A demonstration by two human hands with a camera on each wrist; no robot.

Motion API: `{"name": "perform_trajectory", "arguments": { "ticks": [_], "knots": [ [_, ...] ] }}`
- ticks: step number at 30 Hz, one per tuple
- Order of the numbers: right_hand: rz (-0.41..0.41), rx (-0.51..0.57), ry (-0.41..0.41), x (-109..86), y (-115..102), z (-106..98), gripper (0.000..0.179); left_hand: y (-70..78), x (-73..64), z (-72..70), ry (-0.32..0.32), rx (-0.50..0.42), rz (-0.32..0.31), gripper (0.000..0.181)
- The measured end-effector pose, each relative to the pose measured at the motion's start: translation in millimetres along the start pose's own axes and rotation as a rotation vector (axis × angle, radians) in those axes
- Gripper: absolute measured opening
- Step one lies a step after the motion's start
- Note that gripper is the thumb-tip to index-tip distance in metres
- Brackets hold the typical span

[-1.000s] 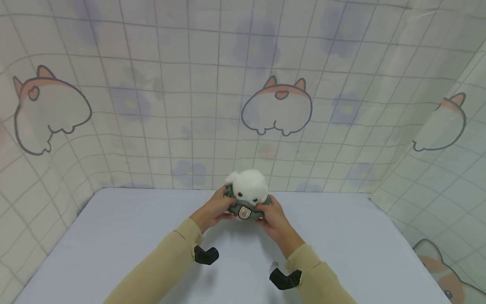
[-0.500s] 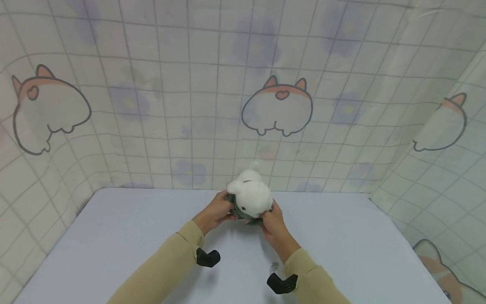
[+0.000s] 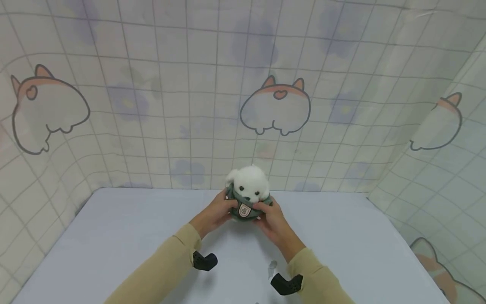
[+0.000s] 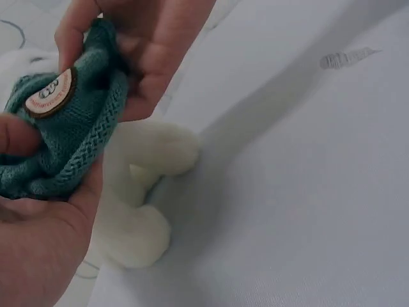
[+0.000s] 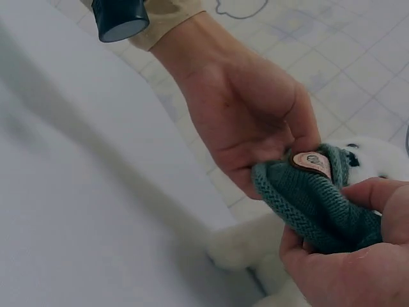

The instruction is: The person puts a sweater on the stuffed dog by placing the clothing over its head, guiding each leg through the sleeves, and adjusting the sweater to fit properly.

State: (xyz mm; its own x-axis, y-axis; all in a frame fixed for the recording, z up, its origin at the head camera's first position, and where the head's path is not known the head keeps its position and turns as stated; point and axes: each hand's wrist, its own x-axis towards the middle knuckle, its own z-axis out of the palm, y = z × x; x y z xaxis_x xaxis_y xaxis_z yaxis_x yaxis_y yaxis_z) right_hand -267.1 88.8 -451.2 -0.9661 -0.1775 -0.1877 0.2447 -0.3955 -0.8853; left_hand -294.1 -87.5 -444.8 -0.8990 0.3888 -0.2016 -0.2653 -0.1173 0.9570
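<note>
A white plush dog [image 3: 251, 180] stands upright at the far side of the table, its eyes and nose facing me. Bunched about its body below the face is a small green knitted sweater [image 3: 236, 213] with a pale badge. My left hand [image 3: 215, 214] pinches the sweater's left side, thumb in front and fingers behind. On the other side my right hand [image 3: 276, 223] pinches it likewise, thumb near the badge. In the left wrist view the plush dog's legs [image 4: 137, 236] show beneath the ribbed hem of the sweater [image 4: 80, 137]. The dog's back is hidden.
The toy is on a white table [image 3: 125, 236], close to its back edge. Behind rises a gridded curtain [image 3: 197, 105] printed with corgis and flowers. A black wrist camera [image 3: 205, 261] sits on the left sleeve, another [image 3: 286, 284] on the right.
Half a second ago the plush dog's head was tipped forward over the badge. Now the head is raised, with face and badge showing. Both hands keep hold of the sweater.
</note>
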Motion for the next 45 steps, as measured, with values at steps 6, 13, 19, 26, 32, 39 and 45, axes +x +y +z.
{"name": "perform_trajectory", "arguments": {
  "ticks": [6,13,19,26,32,39,45],
  "knots": [
    [-0.061,-0.168,0.165,2.3,4.1,1.6,0.065,-6.8,1.2,-1.6,0.090,0.156,0.059,0.064],
    [-0.077,-0.322,0.246,-0.1,0.6,0.7,0.055,-9.7,3.3,-6.1,0.175,0.250,0.055,0.060],
    [-0.088,-0.299,0.254,-6.0,-5.0,-16.5,0.049,-10.3,1.7,-14.5,0.182,0.168,0.087,0.049],
    [-0.083,-0.203,0.243,-1.9,-9.9,-34.6,0.043,-9.7,0.6,-20.5,0.222,0.218,0.146,0.034],
    [-0.059,-0.289,0.291,11.2,-14.4,-42.7,0.039,-9.8,3.3,-22.4,0.271,0.255,0.139,0.026],
    [-0.039,-0.435,0.321,29.6,-13.4,-50.2,0.033,-12.2,8.4,-25.4,0.343,0.303,0.126,0.022],
    [-0.003,-0.572,0.315,37.7,-5.3,-56.7,0.030,-22.4,16.2,-33.8,0.391,0.387,0.082,0.017]
  ]
}}
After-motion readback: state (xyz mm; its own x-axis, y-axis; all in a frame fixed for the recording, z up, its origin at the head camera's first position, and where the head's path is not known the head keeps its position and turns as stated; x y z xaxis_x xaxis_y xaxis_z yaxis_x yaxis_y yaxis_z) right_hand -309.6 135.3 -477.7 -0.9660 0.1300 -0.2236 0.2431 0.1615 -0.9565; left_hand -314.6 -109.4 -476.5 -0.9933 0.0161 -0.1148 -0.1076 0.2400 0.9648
